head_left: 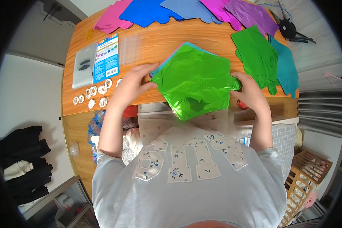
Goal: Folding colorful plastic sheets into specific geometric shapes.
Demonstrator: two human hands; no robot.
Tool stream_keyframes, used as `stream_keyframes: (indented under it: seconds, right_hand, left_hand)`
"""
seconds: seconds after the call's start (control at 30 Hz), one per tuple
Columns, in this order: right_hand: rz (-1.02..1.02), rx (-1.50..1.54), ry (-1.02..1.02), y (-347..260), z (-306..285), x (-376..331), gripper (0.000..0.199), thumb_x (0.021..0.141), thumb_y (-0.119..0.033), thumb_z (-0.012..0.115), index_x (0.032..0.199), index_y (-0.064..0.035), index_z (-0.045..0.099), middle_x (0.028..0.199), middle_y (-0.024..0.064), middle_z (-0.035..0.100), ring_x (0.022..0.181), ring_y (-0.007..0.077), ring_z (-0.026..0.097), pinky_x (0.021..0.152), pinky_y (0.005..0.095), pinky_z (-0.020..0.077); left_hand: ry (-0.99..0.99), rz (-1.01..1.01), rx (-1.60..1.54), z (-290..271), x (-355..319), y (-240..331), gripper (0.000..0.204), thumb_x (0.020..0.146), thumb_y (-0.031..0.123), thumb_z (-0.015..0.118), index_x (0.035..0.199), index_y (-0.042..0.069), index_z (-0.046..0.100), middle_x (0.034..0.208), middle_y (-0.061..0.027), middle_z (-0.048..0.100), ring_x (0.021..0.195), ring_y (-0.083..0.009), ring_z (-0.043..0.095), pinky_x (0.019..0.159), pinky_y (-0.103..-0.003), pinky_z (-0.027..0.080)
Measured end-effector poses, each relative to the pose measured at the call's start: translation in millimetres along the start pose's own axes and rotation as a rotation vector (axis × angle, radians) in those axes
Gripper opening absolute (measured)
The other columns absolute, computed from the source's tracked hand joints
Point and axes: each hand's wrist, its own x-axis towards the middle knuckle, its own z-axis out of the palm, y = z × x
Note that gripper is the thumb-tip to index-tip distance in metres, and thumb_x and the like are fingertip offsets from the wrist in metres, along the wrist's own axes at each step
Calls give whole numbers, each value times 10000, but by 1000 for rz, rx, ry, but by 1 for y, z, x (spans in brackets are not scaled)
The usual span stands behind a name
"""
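Two bare hands holding a foil stack [197,78] at the middle of the near edge of the counter [171,35]. The uppermost sheet is shiny green and roughly five-sided; slivers of blue and pink along its far left margin indicate other colours beneath. The near part of the stack projects past the counter's edge toward the person's body; whether the rest bears on the wood cannot be told. The left hand [136,79] has its fingers clamped on the left corner, thumb on the near side. The right hand [250,91] has its fingers closed around a small tab at the right corner. Gripping opposite ends presumably spreads the limp foil and holds its layers in line.

Far side, left to right: foil piles in pink [114,16], blue [146,11], grey-blue [190,8], magenta [221,11] and purple [252,15]. On the right, a green pile [254,53] partly covers a teal pile [287,66]. The grouping by colour probably makes each easy to tell apart, and the outer arrangement leaves working room before the body. Left: a clear bag [83,72], a blue-and-white card [106,68] and, nearer, white ribbon rolls [102,90], perhaps set aside from the foil.
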Motion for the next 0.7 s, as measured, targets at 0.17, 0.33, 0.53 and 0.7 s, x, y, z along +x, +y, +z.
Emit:
stream_keyframes:
  seconds: [0.17,0.33,0.53,0.7]
  right_hand:
    - [48,78,-10,6,0,2,537,761,-3,768,1277,9,621,1137,153,697,1039,280,662,918,361,514]
    - [47,61,1,10,1,1,553,762,-8,768,1294,2,618,1164,137,683,1036,262,650,911,352,513]
    - [-111,-56,103,16,5,-3,657,749,10,782,1376,-31,590,1217,113,653,968,214,611,855,325,513]
    - [-16,189,62,13,1,-3,795,733,59,797,1472,-90,542,1299,77,638,899,149,547,775,275,495]
  left_hand:
    - [-28,-36,44,3,-3,-13,456,795,119,851,1233,66,736,1029,-53,717,726,-184,585,694,-322,510]
    - [-83,-95,-46,-2,-7,-15,449,813,105,844,1248,86,736,984,-51,717,756,-129,609,708,-286,524]
    - [-50,-170,-43,1,-8,-19,430,834,64,831,1253,89,738,966,-38,718,804,-94,632,745,-250,536]
    - [-88,-95,-185,-4,-9,-21,427,831,37,825,1247,86,744,964,-31,718,801,-92,630,741,-250,533]
